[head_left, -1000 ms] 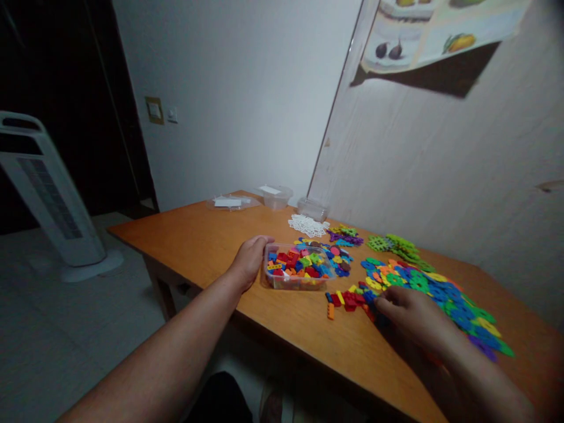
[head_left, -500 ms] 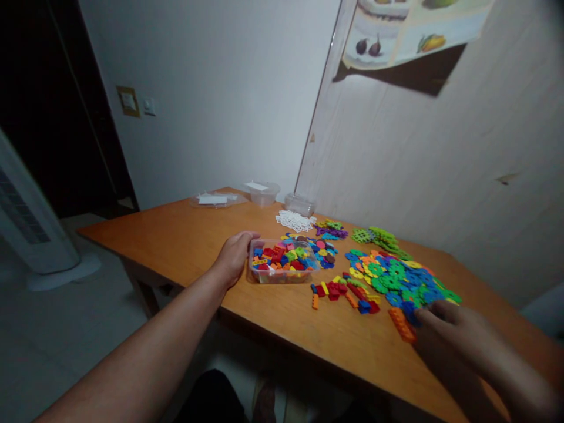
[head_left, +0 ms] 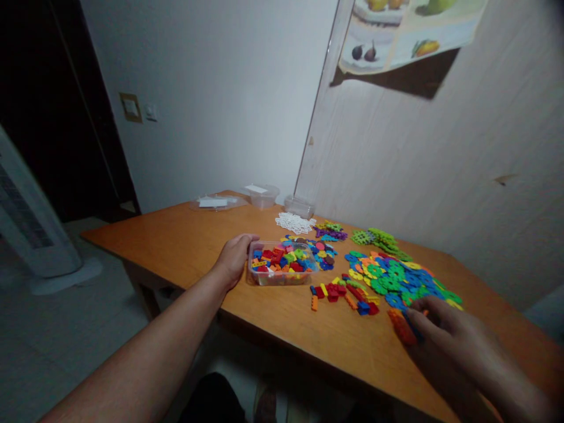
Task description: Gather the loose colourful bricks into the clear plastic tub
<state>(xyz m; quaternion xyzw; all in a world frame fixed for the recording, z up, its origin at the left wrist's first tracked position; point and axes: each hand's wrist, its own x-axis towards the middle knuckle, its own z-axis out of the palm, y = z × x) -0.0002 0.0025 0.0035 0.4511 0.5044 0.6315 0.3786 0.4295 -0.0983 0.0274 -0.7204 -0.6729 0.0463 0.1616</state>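
My left hand [head_left: 235, 258] grips the left end of a clear plastic tub [head_left: 282, 281] standing on the table. Inside the tub is a heap of mixed toy bricks [head_left: 277, 257], red, blue, yellow, green and orange. On the right, my right hand [head_left: 445, 329] is closed, with a blue toy brick [head_left: 416, 332] at its fingertips, partly hidden by the thumb. An orange toy brick [head_left: 400, 327] sits right against it; whether the fingers hold that one too is unclear. More loose bricks [head_left: 339, 292] lie between the tub and my right hand.
A wooden table [head_left: 176, 241] carries a pile of flower-shaped plastic discs [head_left: 396, 276], coloured buttons [head_left: 324, 252], green lattice pieces [head_left: 383, 239] and white lattice pieces [head_left: 295, 222]. Clear containers [head_left: 264, 198] and a lid [head_left: 215, 202] stand near the wall.
My right hand has shifted slightly left and down over the blue brick, covering more of it, beside the orange brick. My left hand stays on the tub.
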